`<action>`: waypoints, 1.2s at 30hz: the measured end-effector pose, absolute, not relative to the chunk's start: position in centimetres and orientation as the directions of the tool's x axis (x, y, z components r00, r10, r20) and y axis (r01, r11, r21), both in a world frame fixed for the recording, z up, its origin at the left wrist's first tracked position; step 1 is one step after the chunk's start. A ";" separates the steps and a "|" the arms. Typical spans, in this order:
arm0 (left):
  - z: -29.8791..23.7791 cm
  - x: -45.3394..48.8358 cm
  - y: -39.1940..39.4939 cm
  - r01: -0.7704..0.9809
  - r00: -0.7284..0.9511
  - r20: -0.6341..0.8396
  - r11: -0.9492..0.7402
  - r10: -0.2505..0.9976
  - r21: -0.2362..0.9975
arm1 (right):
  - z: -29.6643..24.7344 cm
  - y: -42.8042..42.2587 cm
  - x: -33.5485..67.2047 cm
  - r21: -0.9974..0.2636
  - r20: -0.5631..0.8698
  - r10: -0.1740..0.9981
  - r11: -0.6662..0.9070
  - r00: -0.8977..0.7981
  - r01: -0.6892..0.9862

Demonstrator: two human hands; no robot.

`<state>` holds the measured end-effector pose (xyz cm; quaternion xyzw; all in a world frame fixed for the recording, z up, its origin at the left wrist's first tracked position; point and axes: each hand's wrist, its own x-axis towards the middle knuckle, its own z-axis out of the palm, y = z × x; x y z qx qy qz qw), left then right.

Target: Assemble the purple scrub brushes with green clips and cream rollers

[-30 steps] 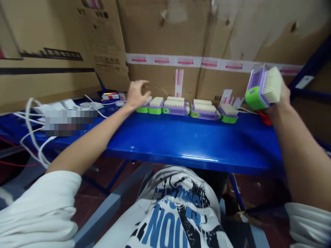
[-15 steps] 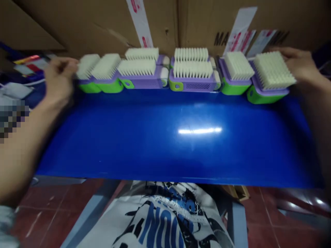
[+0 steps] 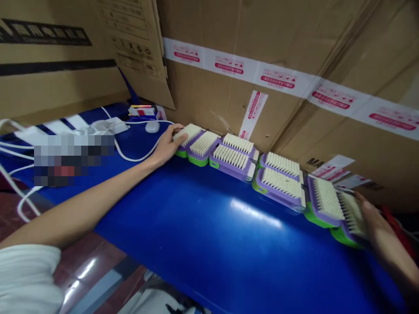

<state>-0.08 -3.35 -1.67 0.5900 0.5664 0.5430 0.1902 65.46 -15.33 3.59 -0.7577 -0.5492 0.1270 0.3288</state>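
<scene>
Plainly, the left hand (image 3: 166,146) lay loosely open at ten o'clock, fingertips touching the leftmost scrub brush (image 3: 187,134). Over at four o'clock the right hand (image 3: 376,222) pressed against the rightmost scrub brush (image 3: 352,216); its grip I couldn't tell. Between them a brush row (image 3: 281,183) lined the blue table (image 3: 212,235), against cardboard boxes (image 3: 212,87).

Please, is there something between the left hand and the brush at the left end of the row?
Nothing visible. The left hand lies directly against the leftmost brush, thumb on its bristles. A white cable runs beside the wrist on the blue table, but not between hand and brush.
</scene>
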 end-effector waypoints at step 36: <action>4.0 -0.2 -9.7 0.894 0.212 0.363 -0.330 0.907 0.304 | 1.7 -18.9 64.5 0.232 0.470 0.798 0.301 -0.377 0.925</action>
